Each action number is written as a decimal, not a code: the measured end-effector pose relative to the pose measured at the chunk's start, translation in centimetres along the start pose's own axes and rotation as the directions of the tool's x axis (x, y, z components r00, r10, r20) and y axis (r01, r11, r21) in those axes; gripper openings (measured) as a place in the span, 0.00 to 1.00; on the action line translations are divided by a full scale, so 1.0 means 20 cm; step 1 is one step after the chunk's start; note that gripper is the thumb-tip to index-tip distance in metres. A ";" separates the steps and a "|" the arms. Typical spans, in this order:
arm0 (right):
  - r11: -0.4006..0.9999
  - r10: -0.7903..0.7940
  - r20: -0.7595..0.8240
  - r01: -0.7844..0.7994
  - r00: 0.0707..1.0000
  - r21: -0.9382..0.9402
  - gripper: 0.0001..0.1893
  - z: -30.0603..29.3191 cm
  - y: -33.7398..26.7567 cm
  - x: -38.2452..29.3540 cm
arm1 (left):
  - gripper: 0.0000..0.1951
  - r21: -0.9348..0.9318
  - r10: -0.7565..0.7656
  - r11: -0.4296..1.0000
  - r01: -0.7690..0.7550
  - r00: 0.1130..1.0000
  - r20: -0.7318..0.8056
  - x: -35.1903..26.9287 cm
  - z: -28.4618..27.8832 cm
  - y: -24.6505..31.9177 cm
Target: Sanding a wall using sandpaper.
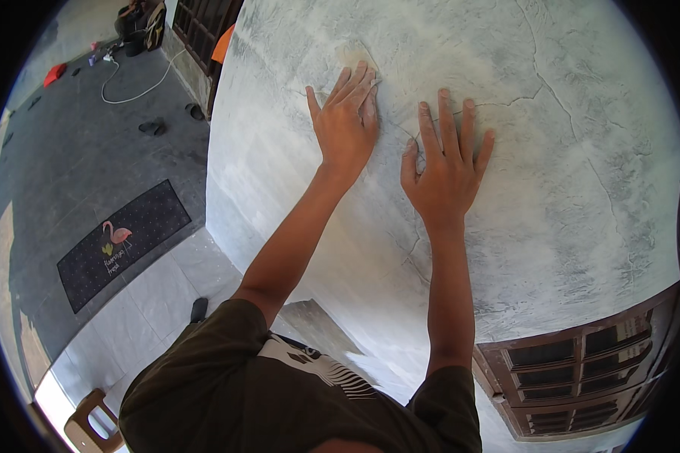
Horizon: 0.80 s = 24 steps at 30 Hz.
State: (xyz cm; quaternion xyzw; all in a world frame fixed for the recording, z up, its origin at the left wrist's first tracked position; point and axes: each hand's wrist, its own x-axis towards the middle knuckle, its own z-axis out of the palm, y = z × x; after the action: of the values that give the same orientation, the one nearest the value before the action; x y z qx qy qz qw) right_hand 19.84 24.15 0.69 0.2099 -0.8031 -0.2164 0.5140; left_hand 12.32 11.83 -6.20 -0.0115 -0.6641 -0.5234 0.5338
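Observation:
A grey-white plastered wall (521,226) with thin cracks fills the middle and right of the head view. My left hand (345,127) lies against it at upper centre, its little finger apart from the others. A thin pale sheet (356,52), perhaps sandpaper, shows beyond its fingertips, and a pale corner sticks out between the fingers and thumb. Just to the right, my right hand (446,170) rests on the wall with its fingers spread, holding nothing. Dust whitens the fingertips of both hands. A crack runs from behind the right fingers to a longer crack.
A brown-framed window (572,362) is at lower right. On the left floor are a dark mat (124,246) with a flamingo, sandals (153,127), a white cable (126,102) and a red item (54,75). A brown plastic stool (79,422) stands lower left. Another person (129,20) is at the top left.

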 end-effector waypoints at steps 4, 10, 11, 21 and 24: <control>1.000 -0.004 0.001 0.004 1.000 0.017 0.24 0.01 0.00 -0.02 | 0.18 -0.026 0.016 1.000 -0.015 0.999 0.050 -0.20 -0.01 0.03; 1.000 -0.018 0.000 0.018 1.000 0.024 0.24 0.00 0.00 0.00 | 0.18 0.017 0.013 1.000 -0.013 1.000 0.006 -0.02 -0.02 0.03; 0.999 -0.030 -0.004 0.030 1.000 0.025 0.24 0.00 0.01 0.00 | 0.18 0.015 0.009 1.000 -0.009 1.000 0.010 -0.04 -0.01 0.03; 1.000 -0.012 0.045 0.012 0.999 0.009 0.25 0.00 0.01 -0.01 | 0.16 0.030 0.016 0.999 -0.015 1.000 -0.023 0.03 0.00 0.00; 1.000 -0.018 0.050 0.017 0.999 0.016 0.25 0.01 0.01 -0.01 | 0.17 0.008 0.039 0.999 -0.039 0.999 -0.002 -0.08 0.01 0.00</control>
State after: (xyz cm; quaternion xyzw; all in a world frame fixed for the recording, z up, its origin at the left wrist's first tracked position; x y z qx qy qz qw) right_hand 19.82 24.51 0.59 0.2154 -0.8154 -0.2197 0.4903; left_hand 12.86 12.83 -7.21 -0.0219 -0.6651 -0.5103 0.5447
